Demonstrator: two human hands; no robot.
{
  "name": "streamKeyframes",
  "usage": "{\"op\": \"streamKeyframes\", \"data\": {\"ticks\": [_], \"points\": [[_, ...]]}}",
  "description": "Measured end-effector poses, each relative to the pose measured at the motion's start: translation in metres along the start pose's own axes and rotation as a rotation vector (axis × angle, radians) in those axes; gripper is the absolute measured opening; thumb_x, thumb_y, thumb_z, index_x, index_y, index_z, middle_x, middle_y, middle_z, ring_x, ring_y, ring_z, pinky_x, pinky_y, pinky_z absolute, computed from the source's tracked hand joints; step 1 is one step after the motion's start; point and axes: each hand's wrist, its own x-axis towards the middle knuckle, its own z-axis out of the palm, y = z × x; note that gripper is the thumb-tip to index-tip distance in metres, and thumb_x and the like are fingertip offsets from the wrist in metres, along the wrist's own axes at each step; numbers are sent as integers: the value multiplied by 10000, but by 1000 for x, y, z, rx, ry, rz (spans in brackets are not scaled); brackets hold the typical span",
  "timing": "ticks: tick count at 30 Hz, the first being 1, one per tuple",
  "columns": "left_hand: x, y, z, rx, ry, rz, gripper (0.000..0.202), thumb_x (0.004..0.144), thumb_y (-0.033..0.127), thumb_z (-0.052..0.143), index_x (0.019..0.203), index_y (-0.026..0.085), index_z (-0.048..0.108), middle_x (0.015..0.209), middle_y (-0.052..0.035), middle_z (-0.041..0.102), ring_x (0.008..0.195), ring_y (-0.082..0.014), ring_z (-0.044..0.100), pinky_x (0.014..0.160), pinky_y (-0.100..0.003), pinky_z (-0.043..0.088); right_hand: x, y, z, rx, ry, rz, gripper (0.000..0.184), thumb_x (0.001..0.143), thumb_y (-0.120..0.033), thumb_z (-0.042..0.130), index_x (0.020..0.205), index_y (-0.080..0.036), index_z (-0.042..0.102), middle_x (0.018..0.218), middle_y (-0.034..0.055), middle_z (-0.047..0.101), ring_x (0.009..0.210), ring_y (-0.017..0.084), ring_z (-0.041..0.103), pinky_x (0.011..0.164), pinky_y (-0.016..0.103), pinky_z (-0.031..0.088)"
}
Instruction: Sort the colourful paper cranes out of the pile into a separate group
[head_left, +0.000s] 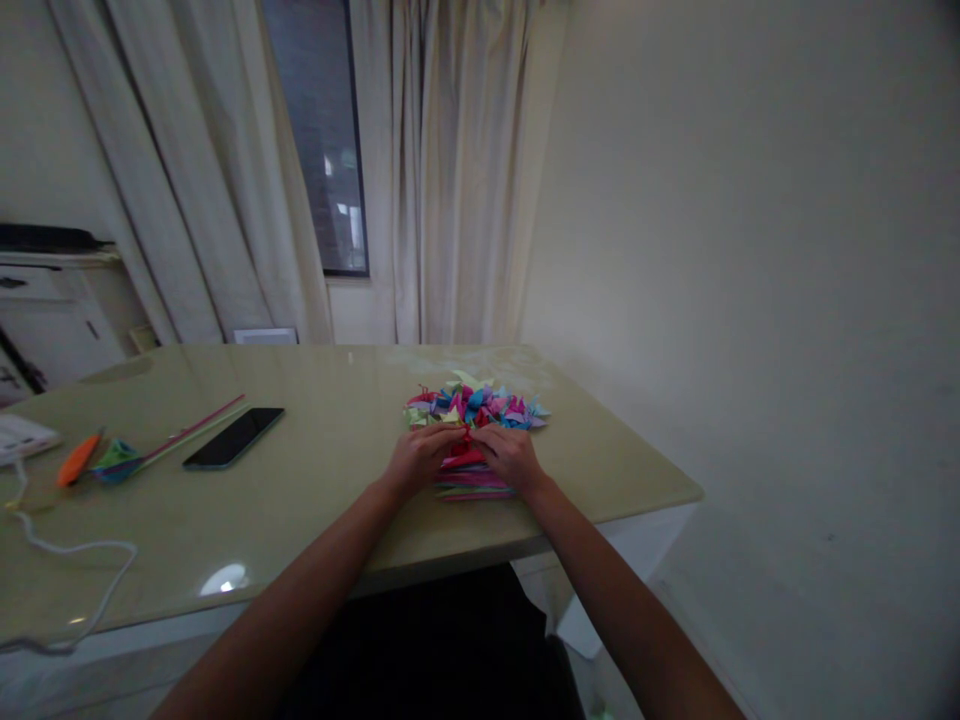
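Note:
My left hand (421, 454) and my right hand (513, 456) meet near the table's front edge. Between their fingertips they pinch a small piece of red folded paper (466, 438). Its exact shape is partly hidden by the fingers. Under and in front of the hands lies a stack of coloured paper sheets (475, 490), with pink, purple and green edges showing. Just beyond the hands sits a pile of folded paper cranes (486, 402) in pink, blue, green and lilac.
On the left of the glossy table (322, 420) lie a dark phone (235, 438), thin pink and green sticks (196, 428), an orange-handled tool (78, 460) and a white cable (82, 546). A wall (750, 300) rises close by on the right.

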Motion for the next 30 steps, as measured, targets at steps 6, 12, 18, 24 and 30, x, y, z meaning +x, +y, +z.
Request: {"op": "streamKeyframes", "data": {"ticks": [6,12,18,24,30], "points": [[2,7,-1,-14,-15,-68,207,1003,242,650,1155,241,791,1090,-73,820,961,-197,784,866,-274,616,2,-3,-1,44,14,23,174,1081,-249,606,1085,-194,771,940,88,793,834,192,759,751,266,584],[3,5,-3,-65,-40,-97,227,1031,284,606,1155,250,794,1089,-68,825,964,-203,778,881,-288,598,1,-2,-1,91,39,56,179,1085,-263,606,1106,-183,765,948,93,792,836,193,760,748,268,589],[7,8,-5,-142,-36,-164,228,1033,311,597,1091,223,799,965,-64,827,832,-184,768,778,-267,585,2,-3,0,142,47,82,180,1080,-259,613,1136,-204,775,957,82,794,851,194,758,776,280,599],[9,8,-1,-259,-42,-251,250,1051,329,564,1074,185,767,583,35,697,489,-119,654,531,-192,506,3,-4,0,199,107,145,195,1078,-271,612,1170,-216,776,950,74,785,856,209,749,788,302,603],[8,8,1,-323,-28,-295,252,1040,364,583,992,177,745,599,34,720,493,-117,669,531,-190,528,3,-5,0,199,134,172,204,1090,-298,594,1136,-216,775,909,70,766,830,211,734,779,309,595]]}}
